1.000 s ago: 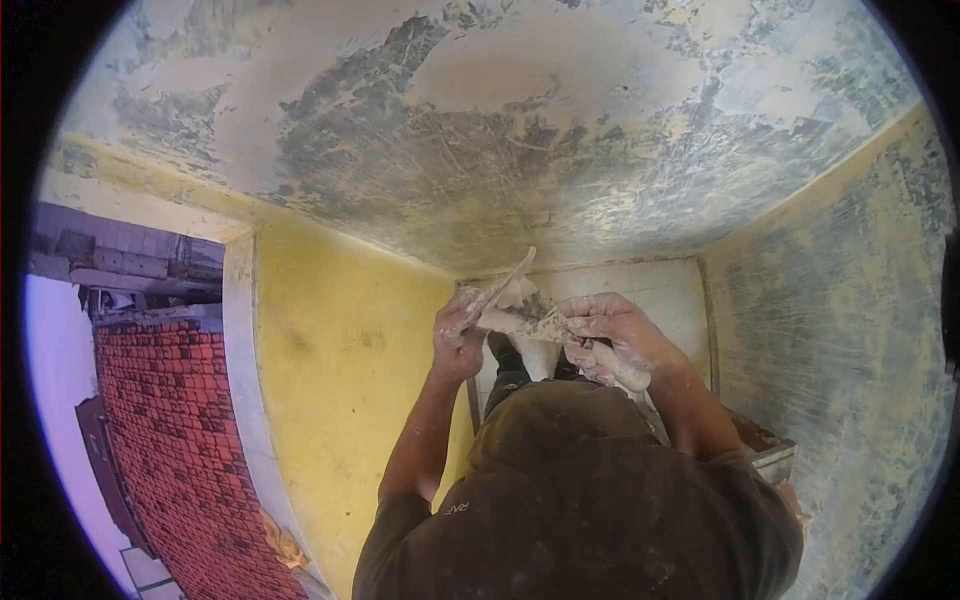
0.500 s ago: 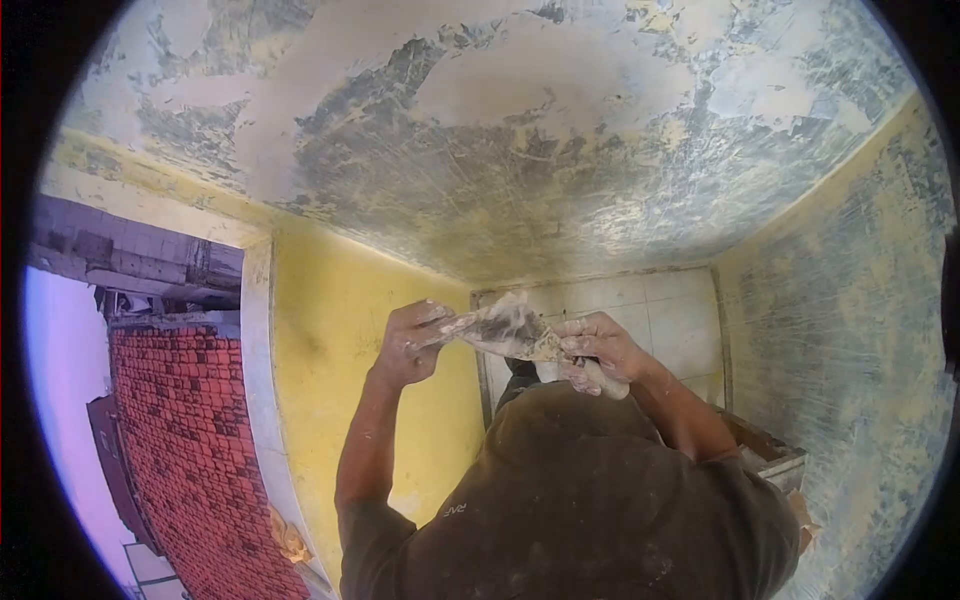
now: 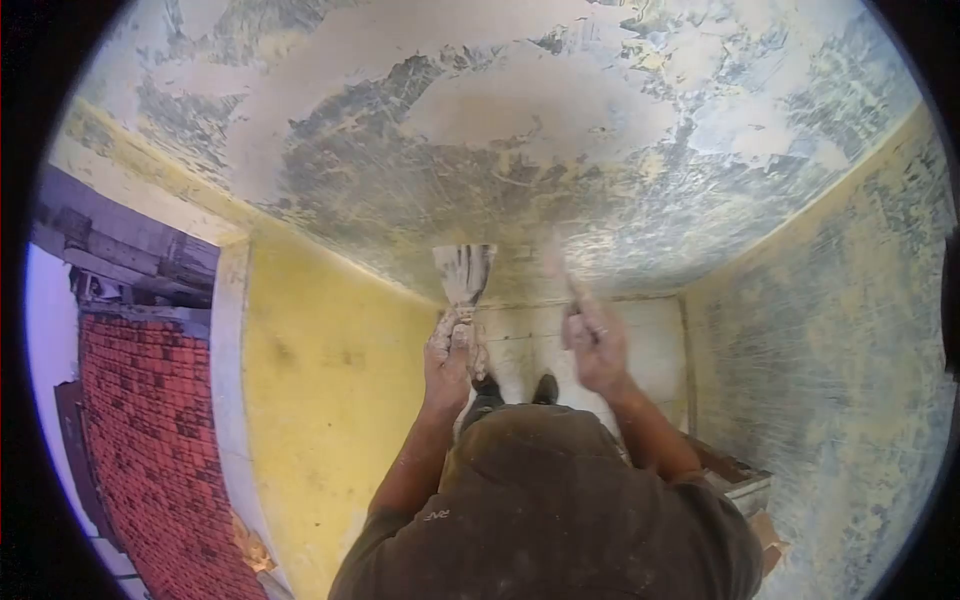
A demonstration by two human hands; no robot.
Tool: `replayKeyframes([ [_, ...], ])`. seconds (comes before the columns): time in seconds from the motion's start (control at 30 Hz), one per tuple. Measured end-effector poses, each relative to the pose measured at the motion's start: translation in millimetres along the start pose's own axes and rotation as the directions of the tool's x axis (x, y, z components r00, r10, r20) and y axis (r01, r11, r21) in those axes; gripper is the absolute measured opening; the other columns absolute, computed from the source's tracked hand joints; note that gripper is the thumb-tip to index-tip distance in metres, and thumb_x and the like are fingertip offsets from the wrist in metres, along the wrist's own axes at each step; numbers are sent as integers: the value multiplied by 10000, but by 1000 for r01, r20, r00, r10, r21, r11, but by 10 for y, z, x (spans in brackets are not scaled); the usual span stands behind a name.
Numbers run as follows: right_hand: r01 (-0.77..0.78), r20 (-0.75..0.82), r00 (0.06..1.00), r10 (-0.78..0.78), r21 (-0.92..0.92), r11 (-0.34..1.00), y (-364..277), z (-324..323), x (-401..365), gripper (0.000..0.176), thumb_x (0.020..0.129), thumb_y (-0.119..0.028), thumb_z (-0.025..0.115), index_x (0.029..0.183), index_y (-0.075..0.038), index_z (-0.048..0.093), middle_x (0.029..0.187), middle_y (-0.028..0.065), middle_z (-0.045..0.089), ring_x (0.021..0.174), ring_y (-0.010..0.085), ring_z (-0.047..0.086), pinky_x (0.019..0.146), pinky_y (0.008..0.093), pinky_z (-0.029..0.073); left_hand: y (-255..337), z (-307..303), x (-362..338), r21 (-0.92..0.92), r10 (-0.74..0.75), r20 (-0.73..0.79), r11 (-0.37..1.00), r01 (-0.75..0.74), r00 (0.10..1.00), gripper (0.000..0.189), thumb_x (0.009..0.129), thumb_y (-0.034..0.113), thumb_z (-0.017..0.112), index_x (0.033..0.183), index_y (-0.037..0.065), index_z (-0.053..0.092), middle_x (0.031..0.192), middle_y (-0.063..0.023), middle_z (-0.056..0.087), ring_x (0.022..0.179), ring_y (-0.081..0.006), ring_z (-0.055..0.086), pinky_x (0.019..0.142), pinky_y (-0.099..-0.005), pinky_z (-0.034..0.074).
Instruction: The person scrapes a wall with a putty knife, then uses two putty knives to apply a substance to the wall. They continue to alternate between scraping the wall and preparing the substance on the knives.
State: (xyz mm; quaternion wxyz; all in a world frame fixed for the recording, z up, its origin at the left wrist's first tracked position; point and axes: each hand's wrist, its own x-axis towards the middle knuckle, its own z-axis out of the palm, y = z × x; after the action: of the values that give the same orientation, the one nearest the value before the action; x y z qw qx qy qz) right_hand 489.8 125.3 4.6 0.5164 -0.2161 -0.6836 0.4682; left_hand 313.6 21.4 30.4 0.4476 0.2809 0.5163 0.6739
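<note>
A broad, trapezoid metal putty knife (image 3: 463,277), its blade streaked with grey and white plaster, is standing upright with the wide edge uppermost, and its handle is sitting inside the closed left hand (image 3: 448,355). A second, narrower plaster-caked blade (image 3: 566,280) is sticking up out of the right hand (image 3: 597,345), leaning slightly to the left and blurring too much to show its shape. The two tools are standing near each other without touching.
</note>
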Motion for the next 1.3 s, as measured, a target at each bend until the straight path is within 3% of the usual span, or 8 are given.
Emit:
replayKeyframes([
  [0.13, 356, 2, 916, -401, -465, 811, 25, 263, 137, 434, 786, 65, 563, 1216, 7, 570, 962, 180, 641, 691, 318, 615, 598, 354, 517, 53, 208, -48, -76, -194, 120, 976, 204, 974, 327, 975, 233, 484, 1229, 29, 460, 789, -20, 508, 526, -78, 430, 450, -219, 364],
  [0.37, 358, 166, 931, -326, -593, 721, 567, 17, -300, 458, 760, 98, 532, 1199, -19, 589, 868, 162, 618, 675, 282, 603, 592, 342, 515, -88, 125, 21, -87, -201, 2, 976, 200, 980, 293, 983, 180, 452, 1221, 10, 473, 772, -14, 501, 511, -73, 420, 442, -227, 365],
  [0.47, -139, 6, 988, 156, -426, 894, 517, -171, -433, 363, 835, 37, 494, 1187, -1, 575, 747, 154, 583, 608, 226, 576, 530, 327, 485, 9, 53, 109, 20, -28, 28, 999, 28, 999, 272, 983, 180, 458, 1178, -2, 512, 768, -25, 516, 534, -84, 452, 471, -225, 374],
  [0.5, -492, 31, 871, 491, 34, 870, 247, -198, -308, 316, 872, -10, 481, 1175, 11, 569, 715, 154, 577, 564, 210, 557, 495, 319, 462, -5, 23, 121, 15, -34, 15, 999, 34, 999, 272, 983, 180, 458, 1178, -2, 512, 768, -25, 516, 534, -84, 452, 471, -225, 374],
  [0.53, -718, 199, 660, 725, 451, 530, -7, -224, -193, 283, 908, -56, 468, 1162, 23, 563, 684, 154, 570, 519, 194, 537, 460, 311, 439, -36, -8, 132, 26, -5, 26, 1000, 5, 1000, 275, 983, 183, 459, 1168, -7, 528, 788, -33, 538, 553, -80, 465, 490, -224, 380],
  [0.7, -873, 529, 443, 724, 438, 214, -551, -254, 189, 230, 885, -112, 536, 1082, 4, 562, 622, 123, 542, 376, 169, 448, 329, 278, 348, -360, -215, 175, 282, 42, 90, 957, -66, 995, 325, 974, 217, 492, 1201, -4, 562, 862, -33, 618, 714, -139, 577, 659, -279, 483],
  [0.8, -884, 591, 405, 698, 448, 134, -521, -245, 203, 235, 884, -117, 539, 1083, 5, 563, 622, 124, 539, 378, 165, 453, 322, 263, 348, -265, -255, 189, 620, 481, 369, 510, -596, 795, 327, 857, 51, 563, 1178, 30, 615, 1097, -142, 661, 1041, -347, 604, 968, -425, 432],
  [1.3, -835, 671, 526, 523, 523, 169, -304, -37, -135, 280, 926, -104, 482, 1171, 8, 556, 598, 122, 522, 400, 178, 473, 352, 280, 403, 370, -898, 430, 514, 289, 751, 307, -801, 593, 316, 758, -18, 578, 1058, 14, 669, 807, -126, 632, 680, -303, 600, 585, -358, 479],
])
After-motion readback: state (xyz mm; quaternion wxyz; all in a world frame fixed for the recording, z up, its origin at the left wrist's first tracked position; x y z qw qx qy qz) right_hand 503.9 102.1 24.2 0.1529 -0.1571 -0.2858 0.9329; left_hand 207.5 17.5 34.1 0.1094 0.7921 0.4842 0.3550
